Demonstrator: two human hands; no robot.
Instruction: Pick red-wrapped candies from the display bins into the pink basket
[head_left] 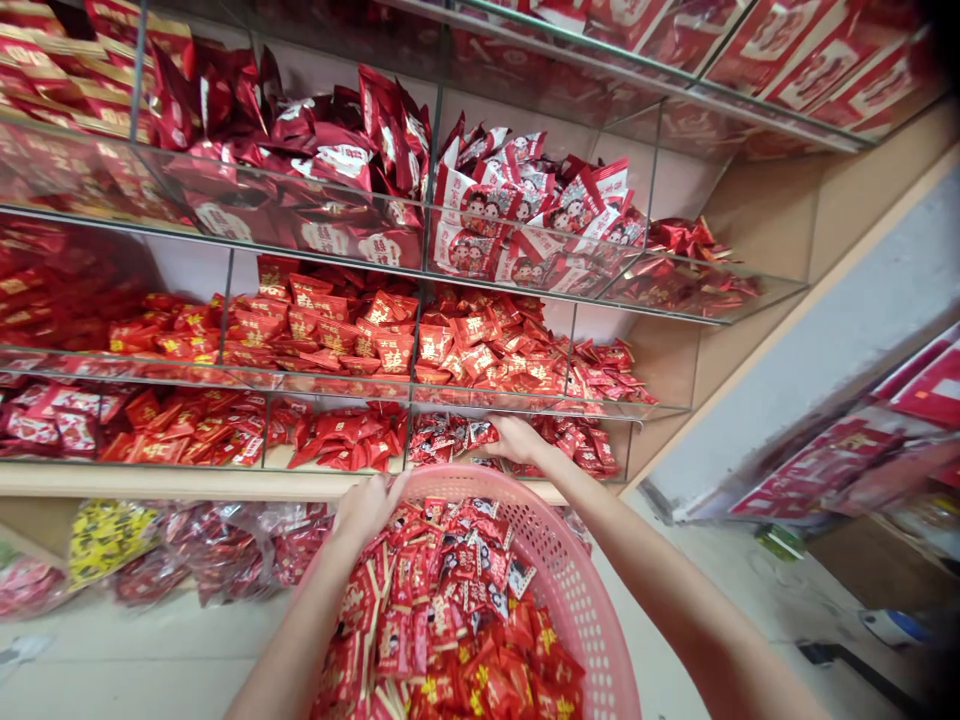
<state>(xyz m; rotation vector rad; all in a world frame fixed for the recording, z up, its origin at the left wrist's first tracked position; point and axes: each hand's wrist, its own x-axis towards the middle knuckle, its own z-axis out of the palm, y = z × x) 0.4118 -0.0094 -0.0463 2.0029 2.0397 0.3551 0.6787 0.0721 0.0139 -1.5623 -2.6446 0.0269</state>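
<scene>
The left hand [367, 508] is clenched on the rim of a pink plastic basket [589, 610], its fingers curled over the perforated edge and the basket tilted up toward the shelving. The basket is held just in front of the lowest shelf and is heaped with small red candy packets [442, 610], some printed with gold characters and some with cartoon figures. The right hand [517, 440] reaches across to the lowest glass bin, palm down, with its fingers [495, 428] over the bin's front edge and touching a pile of red-and-white packets [450, 438]. Whether those fingers have closed on any packet I cannot tell (the hand lies over the pile and hides its grip).

Above rise at least 3 tiers of glass-fronted bins [322, 375], filled with more red packets in several designs. They stand on a pale wooden ledge [187, 483]. Below the ledge, clear bags of red goods [225, 552] and a bag of yellow packets [109, 540] sit on the tiled floor [135, 665]. Farther right, large red printed packages [817, 470] lean against a wall.
</scene>
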